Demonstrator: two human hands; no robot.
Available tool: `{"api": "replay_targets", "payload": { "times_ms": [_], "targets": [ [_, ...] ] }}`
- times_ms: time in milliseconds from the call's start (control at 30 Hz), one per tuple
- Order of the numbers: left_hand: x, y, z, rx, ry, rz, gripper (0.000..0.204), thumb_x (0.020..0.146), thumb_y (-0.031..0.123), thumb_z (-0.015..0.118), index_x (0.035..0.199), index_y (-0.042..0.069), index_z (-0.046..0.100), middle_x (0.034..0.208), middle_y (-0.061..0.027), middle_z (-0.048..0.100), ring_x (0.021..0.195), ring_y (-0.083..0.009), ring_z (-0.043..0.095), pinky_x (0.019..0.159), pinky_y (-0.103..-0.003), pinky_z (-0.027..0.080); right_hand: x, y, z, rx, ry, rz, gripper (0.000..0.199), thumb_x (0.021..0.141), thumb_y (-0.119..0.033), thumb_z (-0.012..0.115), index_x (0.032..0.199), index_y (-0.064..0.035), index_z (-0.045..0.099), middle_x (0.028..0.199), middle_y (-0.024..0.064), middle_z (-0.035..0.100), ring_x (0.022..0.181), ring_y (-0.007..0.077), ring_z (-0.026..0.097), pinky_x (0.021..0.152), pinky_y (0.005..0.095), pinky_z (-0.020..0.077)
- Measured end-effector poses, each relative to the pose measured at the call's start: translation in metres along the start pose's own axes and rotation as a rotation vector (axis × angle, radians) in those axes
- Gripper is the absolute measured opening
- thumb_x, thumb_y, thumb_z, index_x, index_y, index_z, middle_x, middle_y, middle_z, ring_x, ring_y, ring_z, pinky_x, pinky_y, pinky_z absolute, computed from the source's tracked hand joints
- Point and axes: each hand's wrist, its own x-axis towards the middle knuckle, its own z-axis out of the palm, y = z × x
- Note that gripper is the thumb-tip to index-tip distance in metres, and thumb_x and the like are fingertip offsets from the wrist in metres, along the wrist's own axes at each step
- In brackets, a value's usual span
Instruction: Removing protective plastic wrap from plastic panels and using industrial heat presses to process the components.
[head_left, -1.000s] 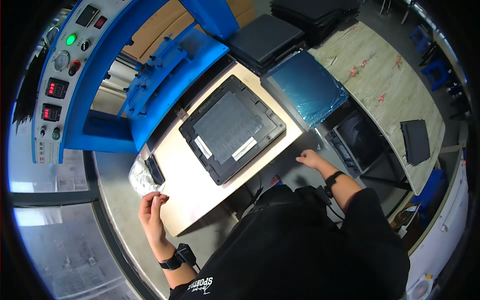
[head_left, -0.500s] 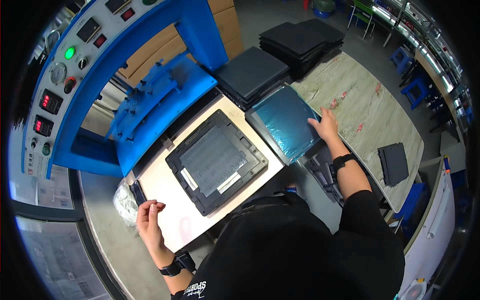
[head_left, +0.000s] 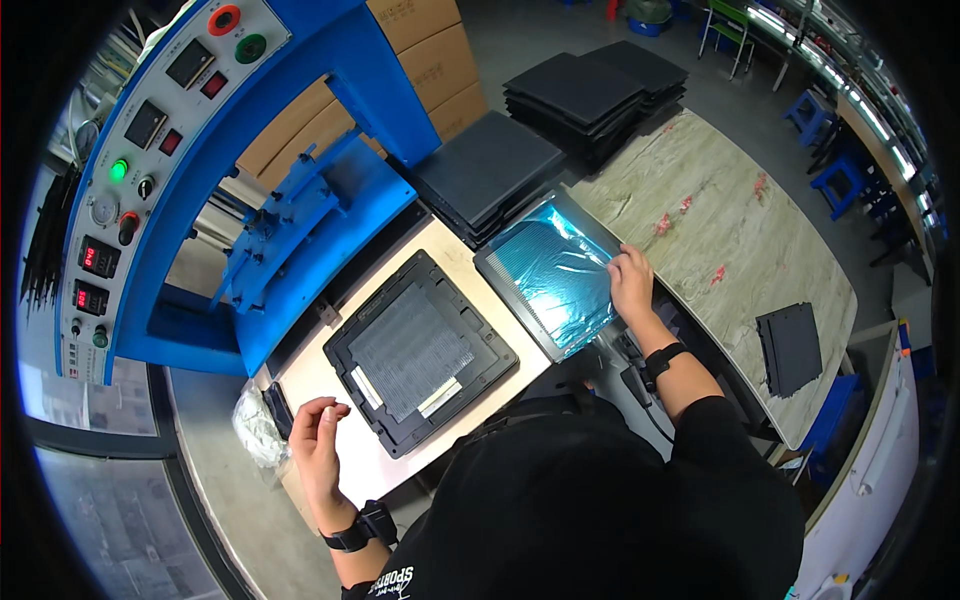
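My right hand is closed on the right edge of a shiny blue film-covered sheet, its thumb hidden. A dark ribbed panel shows under the film's left side. My left hand hovers over the near left part of the pale work board, thumb and fingers drawn together; whether something small sits between them I cannot make out. Between my hands, a black square frame-like fixture lies on the board with a dark grey ribbed panel inside it. Two pale strips show along the panel's near side.
A blue press with a control panel stands at the left. Stacks of black sheets lie beyond the film. At the right, a marbled table carries a small black stack. A crumpled white bag lies near my left hand.
My right hand has shifted a little left and its fingers have closed on the film-covered sheet's edge. The film now glints brightly. The whole view has turned slightly.
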Motion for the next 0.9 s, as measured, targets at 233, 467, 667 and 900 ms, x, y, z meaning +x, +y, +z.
{"api": "replay_targets", "payload": {
  "times_ms": [233,467,667,900],
  "targets": [
    [-0.005,0.001,0.008,0.032,-0.063,-0.026,0.017,0.093,0.011,0.057,0.104,-0.003,0.058,0.092,-0.0085,0.064,0.088,-0.0145,0.060,0.082,-0.027,0.046,0.008,-0.002,0.001,0.044,-0.069,0.079,0.016,0.078,-0.010,0.066,0.091,-0.0056,0.058,0.113,0.0149,0.056,0.109,0.0347,0.051,0.092,0.0446,0.0392],
    [-0.007,0.000,0.005,0.031,-0.079,-0.041,0.016,0.093,0.009,0.056,0.104,-0.003,0.057,0.092,-0.0086,0.064,0.089,-0.0146,0.060,0.082,-0.026,0.046,0.032,-0.053,-0.031,0.024,-0.365,-0.118,0.009,0.082,-0.008,0.059,0.091,-0.0050,0.058,0.094,0.0176,0.062,0.092,0.0356,0.059,0.079,0.0450,0.0456],
    [-0.010,-0.003,0.013,0.007,-0.091,-0.059,0.022,0.089,0.008,0.061,0.108,-0.002,0.057,0.097,-0.0088,0.063,0.091,-0.0151,0.060,0.082,-0.027,0.047,0.003,-0.129,-0.091,0.560,-0.916,0.060,0.033,0.088,-0.021,0.061,0.114,-0.0045,0.050,0.085,0.0116,0.059,0.082,0.0223,0.060,0.075,0.0312,0.0480],
    [0.015,0.029,0.086,0.137,-0.654,0.160,0.057,0.071,0.009,0.077,0.123,0.003,0.051,0.114,-0.0101,0.057,0.098,-0.0204,0.058,0.082,-0.032,0.049,0.014,-0.257,-0.134,1.270,-1.078,-0.431,0.021,0.089,-0.012,0.058,0.107,-0.0011,0.055,0.097,0.0093,0.061,0.091,0.0154,0.059,0.079,0.0289,0.0468]
  ]
}}
